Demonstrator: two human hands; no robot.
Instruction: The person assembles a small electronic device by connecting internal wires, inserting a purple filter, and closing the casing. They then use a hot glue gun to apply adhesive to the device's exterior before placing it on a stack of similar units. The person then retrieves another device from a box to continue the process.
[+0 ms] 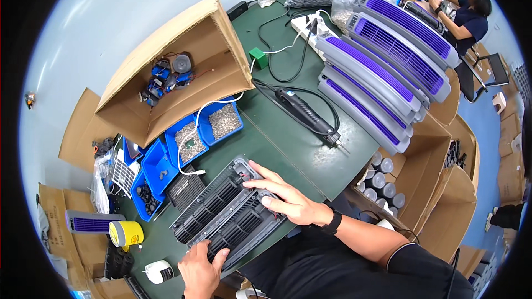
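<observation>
Two long grey fan housings (213, 199) with black slatted rollers lie side by side and slanted on the green table (277, 149) in front of me. At the lower left end of the nearer housing (238, 230), my left hand (200, 268) is closed, thumb and fingers gripping its edge. My right hand (293, 202) is at the opposite end with fingers apart. Its thumb rests on the nearer housing, and its forefinger reaches over to the farther one. Thin red wires show near these fingertips. The undersides of both housings are hidden.
Blue bins (224, 122) of small metal parts stand beyond, beside a tilted cardboard box (166, 105) holding motors. An electric screwdriver (305, 111) with its cable lies behind. Purple-grilled fan units (371, 77) are stacked right, above a carton of cylinders (382, 180). Another person (465, 11) works far right.
</observation>
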